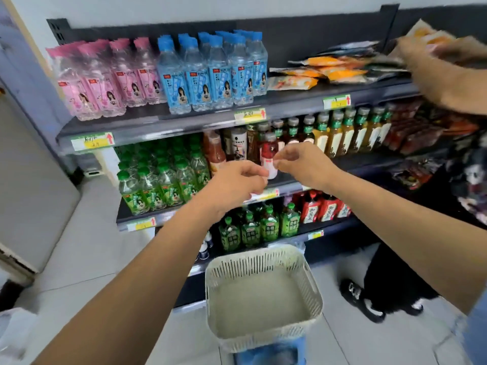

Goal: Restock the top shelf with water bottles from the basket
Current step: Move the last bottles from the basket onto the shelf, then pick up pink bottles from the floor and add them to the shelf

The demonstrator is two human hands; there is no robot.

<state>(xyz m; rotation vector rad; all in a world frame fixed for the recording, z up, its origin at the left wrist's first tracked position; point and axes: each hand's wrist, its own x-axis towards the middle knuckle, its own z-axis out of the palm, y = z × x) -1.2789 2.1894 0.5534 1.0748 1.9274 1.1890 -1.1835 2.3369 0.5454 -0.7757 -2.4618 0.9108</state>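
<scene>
Currently both hands raised mid-air, close together, fingertips nearly meeting. Left hand point(237, 184) and right hand point(303, 164) loosely curled, nothing visibly held. Basket point(261, 262) directly below hands, interior bare. Blue-capped water bottles point(210, 72) stand on top shelf point(184, 122), above and left of hands, beside pink bottles point(105, 80). Another person's hand point(434, 64) far upper right on snack packs point(329, 72).
</scene>
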